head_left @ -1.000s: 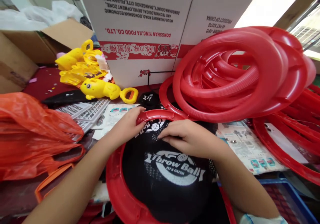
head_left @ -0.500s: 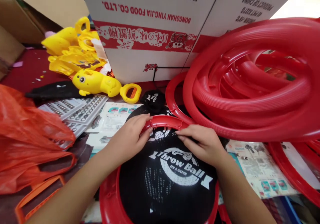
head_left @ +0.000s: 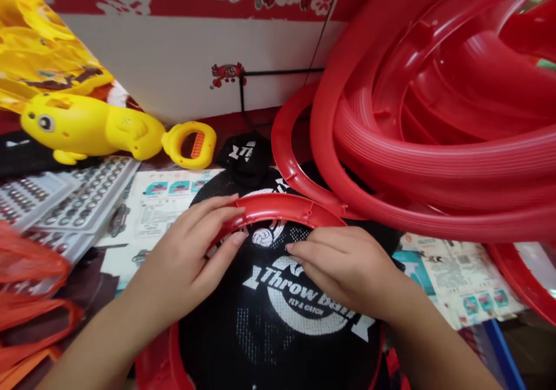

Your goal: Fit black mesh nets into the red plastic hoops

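Note:
A red plastic ring [head_left: 278, 206] lies in front of me with black mesh fabric [head_left: 217, 332] across it, printed "Throw Ball Fly & Catch" in white. My left hand [head_left: 191, 257] is closed over the ring's upper left edge, the thumb on the near side and the fingers over the rim. On the upper right, my right hand [head_left: 351, 265] pinches the black fabric close to the ring, its fingertips on the cloth. Part of the ring is hidden beneath the right hand. More printed black mesh [head_left: 245, 153] lies just beyond the ring.
A large pile of red rings [head_left: 391, 164] leans at the right against a white and red carton [head_left: 174, 59]. To the left are a yellow animal-shaped toy [head_left: 95, 126], trays of small round parts [head_left: 95, 193] and an orange plastic bag [head_left: 30, 262]. Printed cards [head_left: 452, 274] lie underneath.
My view has come closer and tilted down. My left hand's fingers have spread a little along the rim, and the right fingertips now sit lower on the fabric, below the ring's edge.

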### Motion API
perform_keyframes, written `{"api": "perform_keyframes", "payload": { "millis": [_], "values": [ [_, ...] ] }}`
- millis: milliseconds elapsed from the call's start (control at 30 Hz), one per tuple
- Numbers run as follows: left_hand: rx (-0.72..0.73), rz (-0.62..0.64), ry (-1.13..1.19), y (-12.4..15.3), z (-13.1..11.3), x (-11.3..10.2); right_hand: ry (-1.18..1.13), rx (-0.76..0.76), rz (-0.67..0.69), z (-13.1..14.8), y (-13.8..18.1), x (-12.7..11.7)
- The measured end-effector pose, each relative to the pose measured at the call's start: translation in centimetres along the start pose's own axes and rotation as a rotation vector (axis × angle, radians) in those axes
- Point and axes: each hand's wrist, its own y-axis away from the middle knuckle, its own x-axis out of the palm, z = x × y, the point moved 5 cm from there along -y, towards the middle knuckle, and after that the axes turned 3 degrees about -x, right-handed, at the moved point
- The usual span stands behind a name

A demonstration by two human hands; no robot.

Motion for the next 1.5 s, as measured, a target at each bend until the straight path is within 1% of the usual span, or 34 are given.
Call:
{"api": "perform_keyframes", "payload": {
  "millis": [67,167,233,267,333,367,467,500,533,600,667,733,800,867,933,1067,1200,1267,1400,1500],
  "values": [
    [0.019,0.018,-0.015,0.3,-0.2,-0.1,-0.034,-0.006,-0.001,0.1,0.0,-0.3],
    [0.036,0.057,-0.017,0.3,-0.4,0.3,-0.187,-0.028,0.010,0.2,0.1,-1.0],
    [0.022,0.042,0.008,0.2,-0.6,0.5,-0.282,-0.071,0.020,0.7,0.1,-1.7],
    [0.012,0.012,0.024,0.1,-0.7,0.4,-0.311,-0.096,0.025,1.1,0.1,-2.0],
    [-0.018,-0.006,0.064,-0.1,-1.3,0.3,-0.339,-0.154,0.053,2.4,0.1,-2.7],
    [-0.036,0.022,0.086,-0.2,-1.6,0.2,-0.354,-0.188,0.075,3.2,0.0,-3.0],
    [-0.077,0.174,0.109,-0.4,-2.6,0.2,-0.463,-0.302,0.152,5.5,-0.2,-3.5],
    [-0.078,0.196,0.101,-0.6,-2.8,0.0,-0.496,-0.312,0.167,5.8,-0.4,-3.6],
    [-0.068,0.190,0.101,-0.8,-3.0,-0.2,-0.506,-0.291,0.171,5.8,-0.6,-3.5],
    [-0.034,0.147,0.151,-1.3,-3.2,-0.4,-0.455,-0.167,0.147,4.7,-1.1,-3.0],
    [-0.004,0.126,0.254,-1.6,-3.0,-0.2,-0.356,0.007,0.101,2.9,-1.4,-2.0],
    [0.002,0.168,0.326,-1.5,-2.6,0.4,-0.265,0.136,0.080,1.4,-1.3,-0.8],
    [-0.009,0.231,0.336,-1.1,-2.2,1.1,-0.183,0.193,0.094,0.5,-1.0,0.4],
    [-0.010,0.251,0.317,-0.6,-2.0,1.4,-0.127,0.195,0.107,0.3,-0.8,1.2],
    [-0.008,0.235,0.306,-0.4,-1.9,1.4,-0.109,0.177,0.101,0.3,-0.7,1.4],
    [-0.044,0.167,0.312,-0.5,-1.8,1.3,-0.082,0.137,0.094,0.2,-0.9,1.3],
    [-0.046,0.098,0.313,-0.7,-2.0,1.4,-0.056,0.025,0.090,0.5,-1.1,1.6],
    [-0.056,0.065,0.310,-0.7,-2.1,1.4,-0.043,-0.003,0.072,0.7,-1.1,1.6],
    [-0.096,0.014,0.304,-0.7,-1.8,1.3,-0.049,-0.001,0.043,0.8,-1.0,1.6],
    [-0.127,0.019,0.299,-0.7,-1.4,1.5,-0.035,0.037,0.055,0.6,-0.9,1.7]
  ]
}}
